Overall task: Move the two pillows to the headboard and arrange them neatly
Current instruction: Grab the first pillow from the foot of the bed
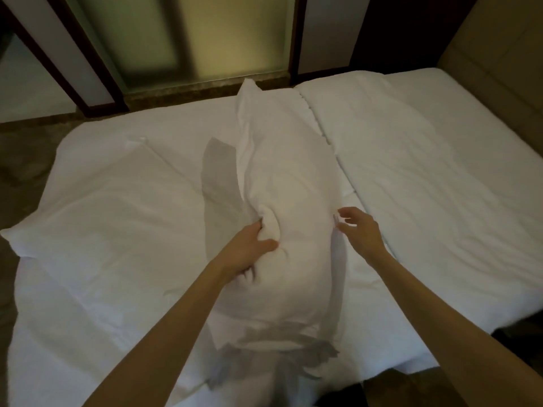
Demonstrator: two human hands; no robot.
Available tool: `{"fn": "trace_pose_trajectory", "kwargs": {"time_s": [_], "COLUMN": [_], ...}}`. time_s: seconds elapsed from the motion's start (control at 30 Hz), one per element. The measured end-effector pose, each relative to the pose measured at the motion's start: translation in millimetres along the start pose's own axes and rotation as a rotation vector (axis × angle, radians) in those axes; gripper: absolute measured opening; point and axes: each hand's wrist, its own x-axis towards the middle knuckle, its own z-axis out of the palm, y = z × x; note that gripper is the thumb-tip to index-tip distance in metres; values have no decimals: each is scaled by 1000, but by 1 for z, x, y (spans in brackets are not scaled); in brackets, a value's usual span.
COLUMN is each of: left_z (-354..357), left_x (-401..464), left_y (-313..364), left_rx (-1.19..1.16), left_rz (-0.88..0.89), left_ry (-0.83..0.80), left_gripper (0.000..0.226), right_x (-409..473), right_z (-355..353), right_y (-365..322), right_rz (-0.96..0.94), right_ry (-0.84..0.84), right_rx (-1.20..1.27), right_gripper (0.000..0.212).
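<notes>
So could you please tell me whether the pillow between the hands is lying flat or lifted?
Lifted on edge: the pillow stands above the bed, casting a shadow, bunched in the left hand; the right hand is open beside it.

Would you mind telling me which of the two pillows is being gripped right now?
The raised pillow in the middle: the left hand clutches its side and the right hand hovers open beside it. The flat pillow at the left lies untouched.
</notes>
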Motion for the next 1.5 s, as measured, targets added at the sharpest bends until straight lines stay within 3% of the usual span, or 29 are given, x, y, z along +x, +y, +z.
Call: {"fn": "trace_pose_trajectory", "kwargs": {"time_s": [0.37, 0.67, 0.83, 0.93, 1.07, 1.2, 1.3, 1.4, 1.5], "left_z": [194, 305, 317, 313, 295, 272, 258, 257, 264], "left_x": [8, 39, 63, 81, 113, 150, 176, 190, 198], "left_y": [90, 127, 124, 112, 91, 70, 49, 37, 28], "left_rx": [-93, -272, -141, -80, 33, 110, -36, -340, -534], "left_rz": [30, 53, 89, 36, -82, -315, -413, -409, -436], "left_ry": [-53, 273, 476, 549, 594, 530, 412, 269, 272], "left_gripper": [68, 23, 22, 25, 31, 45, 56, 61, 64], "right_x": [8, 21, 35, 43, 57, 72, 87, 100, 107], "right_z": [-146, -225, -241, -238, -225, -211, -198, -186, -180], "right_y": [104, 179, 195, 204, 215, 230, 241, 248, 253], "right_rz": [88, 143, 168, 201, 320, 411, 435, 453, 450], "right_ry": [44, -73, -60, -75, -30, 20, 32, 49, 62], "right_rx": [200, 284, 333, 261, 37, -15, -28, -70, -68], "right_gripper": [24, 22, 33, 55, 85, 95, 96, 92, 81]}}
